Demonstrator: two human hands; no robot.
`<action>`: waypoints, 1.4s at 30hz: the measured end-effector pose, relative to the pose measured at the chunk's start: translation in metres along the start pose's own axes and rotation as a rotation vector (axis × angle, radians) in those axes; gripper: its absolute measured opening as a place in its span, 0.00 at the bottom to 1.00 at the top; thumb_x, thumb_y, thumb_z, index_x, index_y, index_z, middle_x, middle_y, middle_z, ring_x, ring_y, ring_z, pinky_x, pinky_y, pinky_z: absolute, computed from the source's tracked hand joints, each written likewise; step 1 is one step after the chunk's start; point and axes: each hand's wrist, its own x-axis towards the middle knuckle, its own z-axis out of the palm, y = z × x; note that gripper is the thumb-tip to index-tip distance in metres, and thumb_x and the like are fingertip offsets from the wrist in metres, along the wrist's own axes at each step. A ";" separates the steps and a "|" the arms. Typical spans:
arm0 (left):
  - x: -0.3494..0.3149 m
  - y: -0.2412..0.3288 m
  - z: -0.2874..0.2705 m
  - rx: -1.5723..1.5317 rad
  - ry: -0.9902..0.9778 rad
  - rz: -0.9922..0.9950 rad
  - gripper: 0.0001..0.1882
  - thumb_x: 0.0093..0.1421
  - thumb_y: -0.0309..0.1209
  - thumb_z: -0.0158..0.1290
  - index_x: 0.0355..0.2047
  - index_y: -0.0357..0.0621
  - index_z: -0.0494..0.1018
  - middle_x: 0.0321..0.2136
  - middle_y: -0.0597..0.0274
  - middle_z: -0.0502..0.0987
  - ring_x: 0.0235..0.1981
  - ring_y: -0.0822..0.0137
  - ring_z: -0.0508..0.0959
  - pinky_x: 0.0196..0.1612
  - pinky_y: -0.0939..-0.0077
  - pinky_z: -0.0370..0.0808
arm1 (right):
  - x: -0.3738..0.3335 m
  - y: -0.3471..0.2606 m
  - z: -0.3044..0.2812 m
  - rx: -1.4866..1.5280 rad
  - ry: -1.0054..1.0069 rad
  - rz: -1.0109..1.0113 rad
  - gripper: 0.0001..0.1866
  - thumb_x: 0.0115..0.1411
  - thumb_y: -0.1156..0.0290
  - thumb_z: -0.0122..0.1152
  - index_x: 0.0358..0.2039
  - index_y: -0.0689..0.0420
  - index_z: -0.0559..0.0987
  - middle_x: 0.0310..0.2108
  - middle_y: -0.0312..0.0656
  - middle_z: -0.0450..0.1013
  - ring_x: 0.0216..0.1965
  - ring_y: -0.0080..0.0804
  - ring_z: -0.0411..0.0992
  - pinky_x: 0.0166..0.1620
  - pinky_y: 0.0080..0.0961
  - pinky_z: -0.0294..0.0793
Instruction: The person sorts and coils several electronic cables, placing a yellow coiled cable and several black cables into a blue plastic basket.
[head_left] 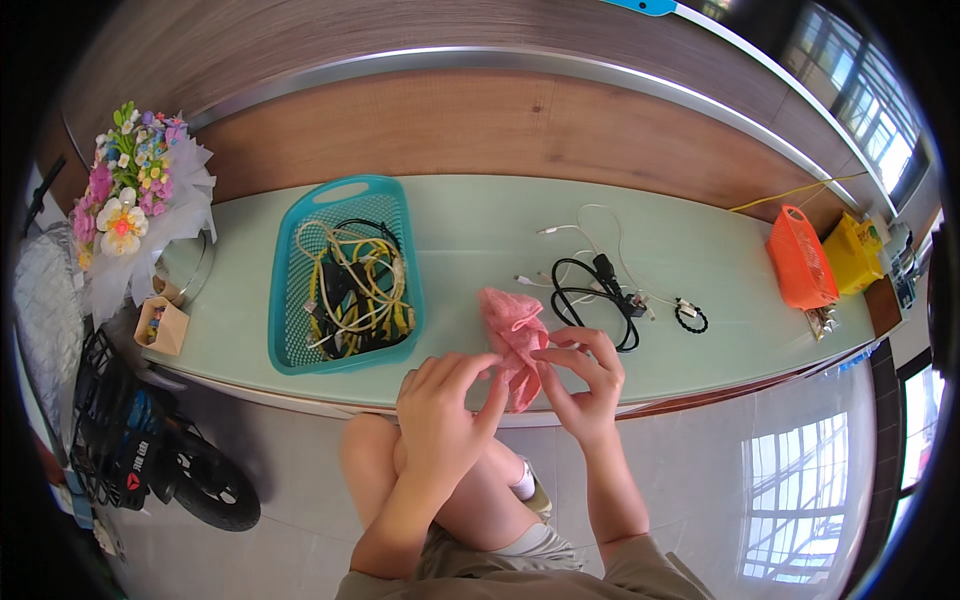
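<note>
A crumpled pink cloth point(514, 322) hangs at the front edge of the pale green tabletop point(470, 235), its lower end drooping past the edge. My left hand point(442, 398) grips its left side between thumb and fingers. At the cloth's right side, the thumb and fingers of my right hand point(588, 388) close on it. Just beyond lie a looped black cable point(572, 296) with a plug and a thin white cable point(612, 222). A teal plastic basket point(278, 270) to the left holds tangled white, yellow and black cables point(350, 290).
A small black cable coil point(690, 318) lies right of the white cable. At the far right stand an orange basket point(800, 262) and a yellow container point(853, 250). A flower bouquet point(135, 205) and a small tan box point(162, 325) occupy the left end. Below is a black wheel point(215, 485).
</note>
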 end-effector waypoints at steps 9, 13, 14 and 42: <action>0.006 0.011 0.040 0.138 -0.104 0.142 0.08 0.50 0.30 0.63 0.32 0.48 0.79 0.30 0.64 0.78 0.34 0.59 0.75 0.37 0.65 0.71 | -0.025 0.038 -0.047 -0.215 0.110 0.166 0.09 0.46 0.80 0.69 0.30 0.54 0.85 0.33 0.37 0.77 0.33 0.34 0.73 0.35 0.27 0.70; 0.011 0.012 0.064 0.101 -0.162 0.145 0.09 0.48 0.29 0.64 0.32 0.47 0.79 0.32 0.65 0.77 0.36 0.58 0.75 0.39 0.64 0.72 | -0.026 0.054 -0.062 -0.283 0.139 0.264 0.07 0.50 0.79 0.68 0.31 0.55 0.85 0.31 0.38 0.77 0.31 0.34 0.72 0.35 0.28 0.71; 0.013 0.012 0.070 0.108 -0.170 0.153 0.10 0.48 0.29 0.64 0.32 0.47 0.79 0.31 0.65 0.77 0.36 0.58 0.75 0.39 0.65 0.72 | -0.025 0.056 -0.067 -0.290 0.142 0.268 0.07 0.50 0.79 0.68 0.31 0.55 0.85 0.31 0.38 0.77 0.31 0.34 0.72 0.35 0.28 0.71; 0.045 0.003 0.142 0.307 -0.399 0.534 0.13 0.43 0.28 0.66 0.32 0.51 0.82 0.31 0.72 0.73 0.37 0.66 0.72 0.37 0.68 0.71 | 0.001 0.092 -0.084 -0.624 -0.122 0.676 0.15 0.47 0.55 0.72 0.31 0.52 0.84 0.27 0.33 0.75 0.28 0.32 0.76 0.30 0.30 0.73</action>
